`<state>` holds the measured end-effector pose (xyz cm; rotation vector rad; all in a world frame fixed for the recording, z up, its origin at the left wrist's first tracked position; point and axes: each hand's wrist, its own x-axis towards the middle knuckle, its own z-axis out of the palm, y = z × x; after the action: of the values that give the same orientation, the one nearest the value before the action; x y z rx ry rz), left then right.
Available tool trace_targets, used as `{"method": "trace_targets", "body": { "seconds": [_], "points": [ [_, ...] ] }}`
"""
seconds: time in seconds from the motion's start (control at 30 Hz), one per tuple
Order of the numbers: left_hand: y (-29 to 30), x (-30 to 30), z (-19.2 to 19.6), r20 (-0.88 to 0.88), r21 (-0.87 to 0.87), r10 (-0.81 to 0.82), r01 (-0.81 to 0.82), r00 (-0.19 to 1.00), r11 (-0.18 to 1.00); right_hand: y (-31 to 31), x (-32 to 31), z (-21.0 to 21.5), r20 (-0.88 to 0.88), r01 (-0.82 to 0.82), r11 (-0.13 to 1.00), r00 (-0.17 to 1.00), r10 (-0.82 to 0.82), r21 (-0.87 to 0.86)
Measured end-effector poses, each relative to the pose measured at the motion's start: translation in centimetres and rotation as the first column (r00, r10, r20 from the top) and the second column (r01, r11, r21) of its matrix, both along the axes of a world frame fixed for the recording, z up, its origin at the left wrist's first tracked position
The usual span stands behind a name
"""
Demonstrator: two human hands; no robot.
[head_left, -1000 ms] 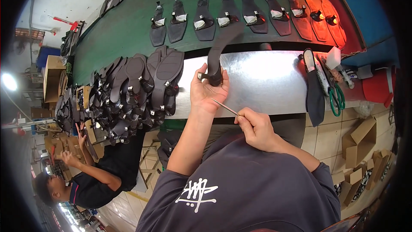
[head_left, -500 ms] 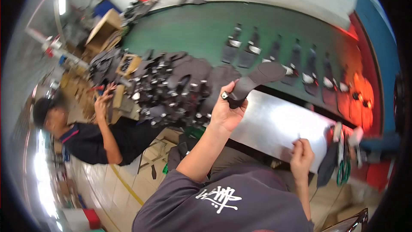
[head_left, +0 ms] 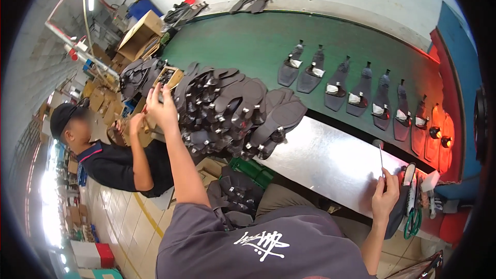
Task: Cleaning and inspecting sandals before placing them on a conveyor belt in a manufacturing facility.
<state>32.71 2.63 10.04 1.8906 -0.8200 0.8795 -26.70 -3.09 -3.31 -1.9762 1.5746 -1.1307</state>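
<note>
My left hand (head_left: 164, 109) is raised over the left end of a pile of dark grey shoe soles (head_left: 240, 93). Its fingers are apart, with nothing visible in them, beside a small box (head_left: 176, 78) of little black parts. A thin metal rod-like tool (head_left: 382, 161) points upward from my right hand (head_left: 386, 194), closed around its lower end above the right part of a shiny metal shelf (head_left: 330, 150). One sole (head_left: 289, 111) lies at the pile's right edge. Several more soles (head_left: 338, 89), some with white pieces on them, stand in a row on the green belt (head_left: 232, 36).
A co-worker in a dark shirt (head_left: 116, 168) handles something at the left. Green-handled scissors (head_left: 413, 222) hang at the shelf's right end. A red-lit opening (head_left: 444, 103) takes the belt's right end. Cardboard boxes (head_left: 139, 36) stand at the back left.
My left hand has let go of the sole it held and moved left to the small box. My right hand has shifted right and up with the thin tool.
</note>
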Motion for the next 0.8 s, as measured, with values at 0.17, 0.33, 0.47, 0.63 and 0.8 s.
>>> {"method": "trace_targets", "body": {
  "seconds": [0.17, 0.33, 0.47, 0.63, 0.8],
  "points": [
    [-6.4, -13.6, 0.8, -0.358, -0.204, -0.578, 0.543, 0.733, 0.815, -1.6, -2.1, -0.9, -0.226, 0.133, 0.991, 0.965, -0.135, -0.025],
    [-20.1, -19.3, -1.6, -0.563, -0.006, -0.681, 0.822, 0.467, 0.569, -1.9, -2.6, -1.0, -0.275, 0.15, 0.988, 0.952, -0.134, 0.038],
    [-29.6, -14.3, -8.0, -0.492, 0.444, -0.297, 0.53, 0.818, 0.722, -1.4, -2.5, -0.8, -0.266, 0.12, 0.993, 0.957, -0.114, 0.007],
    [-32.1, -10.4, -16.7, -0.541, 0.561, -0.292, 0.597, 0.789, 0.573, -0.7, -2.5, 0.2, -0.209, 0.128, 0.988, 0.972, -0.107, 0.087],
    [-32.2, -11.0, -17.7, -0.469, 0.442, -0.428, 0.624, 0.773, 0.644, -1.2, -2.5, 0.4, -0.224, 0.136, 0.987, 0.968, -0.115, 0.082]
  ]
}}
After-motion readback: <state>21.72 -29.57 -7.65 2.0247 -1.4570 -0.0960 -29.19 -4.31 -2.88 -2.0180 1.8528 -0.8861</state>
